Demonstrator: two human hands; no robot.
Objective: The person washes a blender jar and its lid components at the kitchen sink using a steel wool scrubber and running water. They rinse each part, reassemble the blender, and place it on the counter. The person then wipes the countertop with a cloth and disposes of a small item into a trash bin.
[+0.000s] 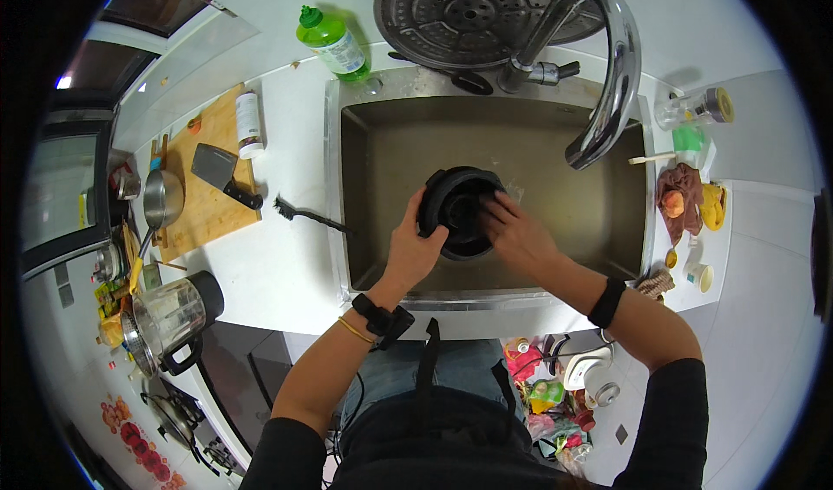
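Observation:
A black, round, hollow plastic part (448, 187) is held over the stainless-steel sink (573, 230), its open side facing up. My left hand (414, 246) grips its left side, thumb over the near rim and fingers along the outer wall. On the right, my right hand (526, 237) has its blurred fingers at the rim, partly inside the part. Whether those fingers pinch anything cannot be made out. A black scrub brush (311, 215) lies on the sink's left edge, its handle tip reaching over the basin.
A chrome faucet (621, 80) arches over the basin's right side. Behind the sink stand a green dish-soap bottle (335, 48) and perforated round metal trays (455, 15). Leftward are a cleaver (218, 165) on a wooden cutting board (195, 217) and a blender jug (172, 314).

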